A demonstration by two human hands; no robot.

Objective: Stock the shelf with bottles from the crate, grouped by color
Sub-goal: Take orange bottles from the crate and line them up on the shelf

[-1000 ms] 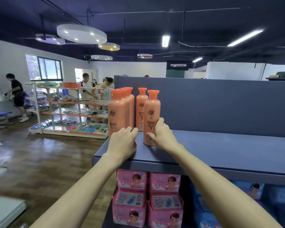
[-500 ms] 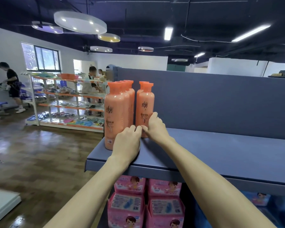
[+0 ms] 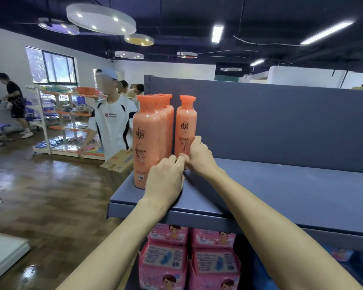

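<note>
- Right hand [image 3: 199,154] at frame centre, fingers and thumb curled round the lower body of the single orange bottle [image 3: 186,126], gripping it where it stands upright on the shelf.
- Left hand [image 3: 165,178] just below and left of it, seen from the back, fingers bent forward against the base of the front bottle of the orange row [image 3: 149,141]; fingertips hidden behind the knuckles, so grip or mere touch cannot be told.
- Knuckles of both hands touching or nearly touching between the two bottles.
- Bottles smooth, glossy, peach-orange plastic, cylindrical with sloped shoulders and flat-topped brighter orange caps; dark printed characters on the fronts, a small code patch low on the front row bottle.
- Row running back from the shelf's left front corner, rear bottles mostly masked by the front one; number hard to count.
- Narrow gap between row and single bottle.
- Shelf [image 3: 281,195] matte blue-grey metal, flat board with folded front lip and upright back panel; right end cut off by the frame edge.
- Below, at lower centre, pink soft packs [image 3: 166,262] with cartoon faces, partly hidden by the forearms and cut by the bottom edge.
- At left centre, a person in a white shirt [image 3: 111,126] holding a cardboard box [image 3: 120,162], part hidden behind the bottles.
- Glossy wooden floor [image 3: 40,195] at left, reflecting light.
</note>
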